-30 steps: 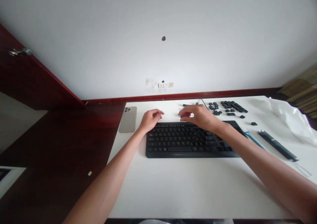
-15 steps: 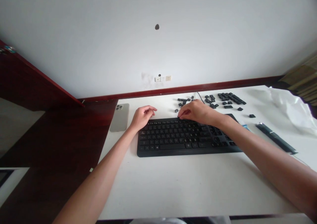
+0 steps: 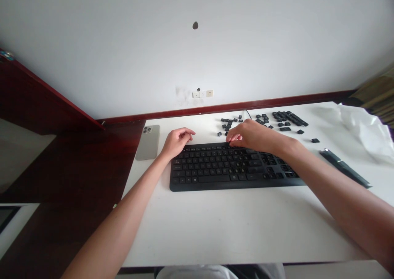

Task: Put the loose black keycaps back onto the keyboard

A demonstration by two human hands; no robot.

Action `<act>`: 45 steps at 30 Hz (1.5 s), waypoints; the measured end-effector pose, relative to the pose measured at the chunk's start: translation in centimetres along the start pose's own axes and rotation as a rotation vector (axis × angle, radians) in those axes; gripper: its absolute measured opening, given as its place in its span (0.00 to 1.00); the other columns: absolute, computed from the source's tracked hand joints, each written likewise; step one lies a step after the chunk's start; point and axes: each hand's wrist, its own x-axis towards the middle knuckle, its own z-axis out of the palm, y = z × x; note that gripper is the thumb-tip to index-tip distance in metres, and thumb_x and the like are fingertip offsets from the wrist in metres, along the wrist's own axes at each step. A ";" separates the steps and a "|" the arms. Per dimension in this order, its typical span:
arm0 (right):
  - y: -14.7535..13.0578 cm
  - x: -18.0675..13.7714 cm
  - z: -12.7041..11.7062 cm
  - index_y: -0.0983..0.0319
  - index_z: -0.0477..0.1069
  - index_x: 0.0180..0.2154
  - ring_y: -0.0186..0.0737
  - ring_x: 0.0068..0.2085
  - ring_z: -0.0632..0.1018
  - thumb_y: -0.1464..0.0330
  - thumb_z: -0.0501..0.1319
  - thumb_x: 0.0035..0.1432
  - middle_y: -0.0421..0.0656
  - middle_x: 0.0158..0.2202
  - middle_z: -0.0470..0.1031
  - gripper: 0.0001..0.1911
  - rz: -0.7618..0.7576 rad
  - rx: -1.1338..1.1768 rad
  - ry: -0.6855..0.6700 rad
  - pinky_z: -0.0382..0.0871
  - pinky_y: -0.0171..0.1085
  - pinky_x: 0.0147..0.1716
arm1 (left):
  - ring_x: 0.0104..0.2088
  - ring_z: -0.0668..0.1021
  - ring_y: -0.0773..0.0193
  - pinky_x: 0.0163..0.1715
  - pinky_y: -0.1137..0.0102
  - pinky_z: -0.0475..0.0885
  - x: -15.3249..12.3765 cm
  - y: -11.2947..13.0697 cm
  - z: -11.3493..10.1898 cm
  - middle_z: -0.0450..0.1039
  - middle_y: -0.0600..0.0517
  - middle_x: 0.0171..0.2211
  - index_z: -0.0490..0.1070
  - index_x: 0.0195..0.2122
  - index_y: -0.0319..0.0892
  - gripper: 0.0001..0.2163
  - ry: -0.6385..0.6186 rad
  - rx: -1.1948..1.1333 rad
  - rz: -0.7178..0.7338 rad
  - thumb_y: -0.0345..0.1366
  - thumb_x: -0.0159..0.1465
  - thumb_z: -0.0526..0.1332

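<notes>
A black keyboard [image 3: 212, 178] lies on the white table, its left part fitted with keys. Bare key sockets [image 3: 272, 160] show on its right side, partly covered by my right forearm. My right hand [image 3: 250, 136] is over the keyboard's back edge, thumb and fingers pinched on a small black keycap [image 3: 228, 143], mostly hidden by the fingertips. Near the back left corner, my left hand [image 3: 178, 141] rests with loosely bent fingers, holding nothing. Loose black keycaps [image 3: 227, 127] lie scattered behind the keyboard, with more keycaps [image 3: 289, 118] grouped farther right.
A phone [image 3: 147, 142] lies face down at the table's left edge. On the right are a dark narrow strip-like object [image 3: 344, 168] and a crumpled white plastic sheet [image 3: 366, 131]. A cable [image 3: 248, 114] runs behind the keyboard toward the wall [image 3: 138, 65] with its sockets [image 3: 202, 94].
My right hand has shifted slightly right along the keyboard's back edge, still pinched. My left hand stays by the corner. The whole view has tilted down a little.
</notes>
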 end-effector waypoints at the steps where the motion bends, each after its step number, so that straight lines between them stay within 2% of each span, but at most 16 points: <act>1: 0.0 -0.1 0.0 0.55 0.83 0.37 0.43 0.39 0.85 0.71 0.64 0.61 0.39 0.38 0.86 0.09 -0.009 -0.011 0.001 0.77 0.38 0.39 | 0.36 0.81 0.62 0.38 0.71 0.74 0.0 0.0 0.0 0.81 0.50 0.33 0.82 0.41 0.42 0.11 -0.002 0.002 0.002 0.34 0.66 0.59; 8: -0.2 -0.1 -0.1 0.56 0.83 0.38 0.43 0.41 0.84 0.72 0.64 0.60 0.40 0.39 0.85 0.09 -0.046 -0.060 0.005 0.75 0.39 0.39 | 0.36 0.81 0.62 0.38 0.71 0.73 0.0 0.3 -0.1 0.81 0.50 0.33 0.82 0.41 0.42 0.12 -0.009 0.022 0.008 0.34 0.66 0.58; 16: -0.5 0.0 0.2 0.54 0.83 0.38 0.42 0.39 0.84 0.66 0.66 0.62 0.38 0.37 0.86 0.06 -0.043 0.056 -0.007 0.77 0.37 0.38 | 0.35 0.81 0.62 0.37 0.71 0.73 0.1 0.1 -0.1 0.81 0.50 0.33 0.82 0.41 0.42 0.11 -0.010 0.025 0.015 0.34 0.66 0.58; 25: -0.9 0.0 0.9 0.55 0.83 0.39 0.41 0.37 0.84 0.71 0.67 0.60 0.39 0.37 0.86 0.07 -0.088 0.035 0.002 0.75 0.37 0.39 | 0.35 0.81 0.63 0.36 0.72 0.72 0.0 0.2 -0.1 0.81 0.51 0.33 0.82 0.41 0.43 0.11 -0.016 0.035 0.021 0.33 0.66 0.58; 39: -1.4 -0.1 1.0 0.57 0.84 0.38 0.42 0.41 0.84 0.74 0.66 0.62 0.40 0.39 0.86 0.08 -0.144 -0.073 0.006 0.75 0.39 0.43 | 0.35 0.81 0.62 0.38 0.70 0.72 0.0 0.3 -0.1 0.81 0.51 0.33 0.82 0.41 0.43 0.11 -0.014 0.045 0.007 0.33 0.66 0.58; 45: -1.3 -0.1 0.8 0.57 0.84 0.39 0.43 0.42 0.84 0.72 0.64 0.63 0.41 0.41 0.86 0.09 -0.157 -0.046 -0.011 0.74 0.39 0.44 | 0.36 0.81 0.62 0.38 0.70 0.72 -0.1 0.3 -0.1 0.81 0.51 0.33 0.81 0.42 0.42 0.12 -0.022 0.046 0.022 0.33 0.66 0.58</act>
